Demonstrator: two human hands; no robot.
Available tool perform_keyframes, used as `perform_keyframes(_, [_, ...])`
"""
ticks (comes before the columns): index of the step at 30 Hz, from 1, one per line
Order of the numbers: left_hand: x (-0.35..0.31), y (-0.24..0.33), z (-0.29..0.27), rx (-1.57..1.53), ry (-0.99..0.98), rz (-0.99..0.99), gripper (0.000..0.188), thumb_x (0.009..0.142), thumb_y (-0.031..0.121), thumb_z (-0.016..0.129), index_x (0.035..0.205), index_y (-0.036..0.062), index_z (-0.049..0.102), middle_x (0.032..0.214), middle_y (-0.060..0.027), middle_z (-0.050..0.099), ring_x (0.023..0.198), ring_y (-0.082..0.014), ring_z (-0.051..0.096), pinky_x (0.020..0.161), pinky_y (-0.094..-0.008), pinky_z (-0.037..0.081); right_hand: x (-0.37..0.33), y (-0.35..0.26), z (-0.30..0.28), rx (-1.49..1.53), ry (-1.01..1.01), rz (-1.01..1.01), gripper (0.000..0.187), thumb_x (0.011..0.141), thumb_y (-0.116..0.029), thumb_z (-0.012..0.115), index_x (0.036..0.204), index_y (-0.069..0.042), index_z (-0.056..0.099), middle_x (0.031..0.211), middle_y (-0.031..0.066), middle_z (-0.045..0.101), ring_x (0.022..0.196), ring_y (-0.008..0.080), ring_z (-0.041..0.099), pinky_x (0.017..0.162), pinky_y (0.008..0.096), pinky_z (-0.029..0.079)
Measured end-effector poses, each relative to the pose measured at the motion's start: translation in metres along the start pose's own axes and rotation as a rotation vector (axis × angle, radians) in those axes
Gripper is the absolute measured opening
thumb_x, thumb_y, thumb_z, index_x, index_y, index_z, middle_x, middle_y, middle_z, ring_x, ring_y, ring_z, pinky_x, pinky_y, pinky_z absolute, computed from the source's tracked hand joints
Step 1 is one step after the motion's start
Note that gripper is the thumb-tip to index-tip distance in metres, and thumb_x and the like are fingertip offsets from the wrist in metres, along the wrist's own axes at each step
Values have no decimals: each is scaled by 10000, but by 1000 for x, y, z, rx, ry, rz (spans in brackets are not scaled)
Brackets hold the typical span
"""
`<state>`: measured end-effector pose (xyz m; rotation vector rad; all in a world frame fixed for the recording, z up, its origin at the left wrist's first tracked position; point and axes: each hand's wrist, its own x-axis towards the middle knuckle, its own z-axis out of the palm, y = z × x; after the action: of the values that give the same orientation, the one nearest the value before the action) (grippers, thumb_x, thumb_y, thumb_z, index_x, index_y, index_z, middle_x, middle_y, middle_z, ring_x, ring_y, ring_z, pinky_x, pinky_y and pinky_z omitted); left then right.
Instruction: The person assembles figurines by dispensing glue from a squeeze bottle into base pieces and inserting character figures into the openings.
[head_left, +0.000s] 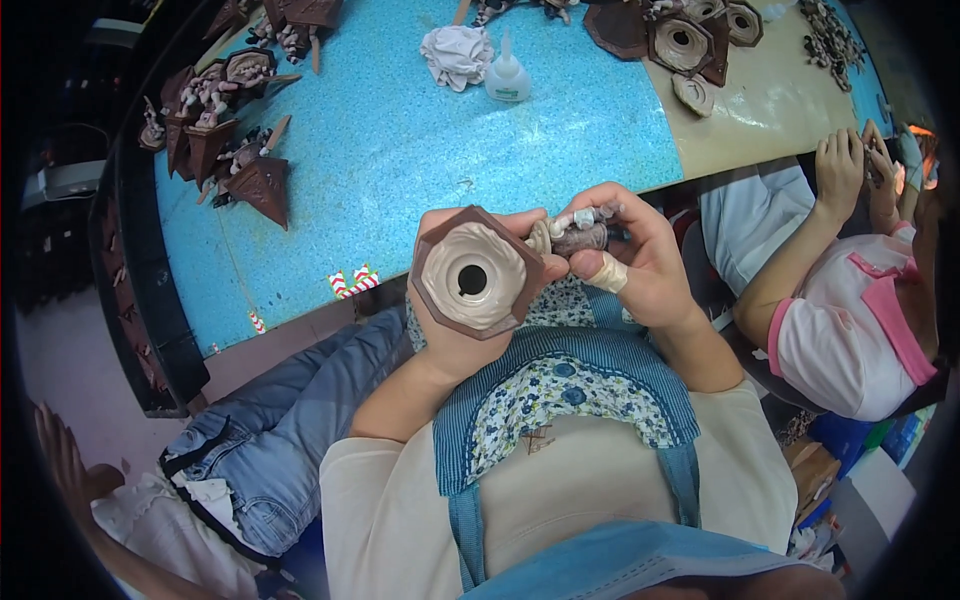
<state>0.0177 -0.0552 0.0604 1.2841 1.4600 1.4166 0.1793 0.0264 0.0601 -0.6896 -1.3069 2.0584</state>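
Centre: left hand (450, 345) largely hidden behind brown angular piece (445, 270); figurine (580, 240) partly covered by right hand (652, 262). Upper left: brown pieces (308, 12) cut by top edge. Upper right: heaped parts (832, 45) too small to identify. Far right: co-worker's hands (842, 165), grip contents indistinct.

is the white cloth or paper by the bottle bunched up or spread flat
Bunched up: the white cloth or paper sits in a creased, rounded heap beside the bottle.
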Motion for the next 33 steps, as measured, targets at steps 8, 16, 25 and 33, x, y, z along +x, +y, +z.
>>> perform_keyframes(8, [0, -18, -1, -158, 4, 61, 645, 647, 58, 839, 1138, 0, 424, 1069, -141, 618, 913, -174, 638, 793, -295, 506, 3, 3, -3, 260, -25, 156, 315, 847, -109, 668, 1097, -9, 504, 972, 68, 594, 833, 116, 596, 721, 243, 498])
perform_keyframes(16, [13, -6, -25, -359, -109, -140, 759, 601, 190, 879, 1180, -9, 430, 1061, -92, 585, 983, -148, 569, 865, -297, 449, 18, -26, -16, -229, -83, -127, 294, 838, -73, 626, 1094, -13, 494, 1036, 64, 548, 921, 120, 527, 836, 268, 429])
perform_keyframes(25, [13, -1, -14, -138, -191, -151, 713, 626, 134, 831, 1207, 22, 432, 1107, -99, 571, 1026, -170, 568, 877, -306, 459, 32, -50, 21, -1048, -217, -414, 352, 617, -28, 679, 915, -46, 493, 807, 69, 505, 663, 219, 481, 659, 320, 351])
perform_keyframes(33, [9, -1, -11, 86, -163, -26, 610, 664, 202, 785, 1140, 31, 443, 924, -157, 632, 830, -329, 652, 677, -381, 521, 32, -58, 32, -1385, -368, -534, 384, 565, -65, 698, 895, -49, 501, 785, 73, 500, 672, 236, 482, 669, 366, 334])
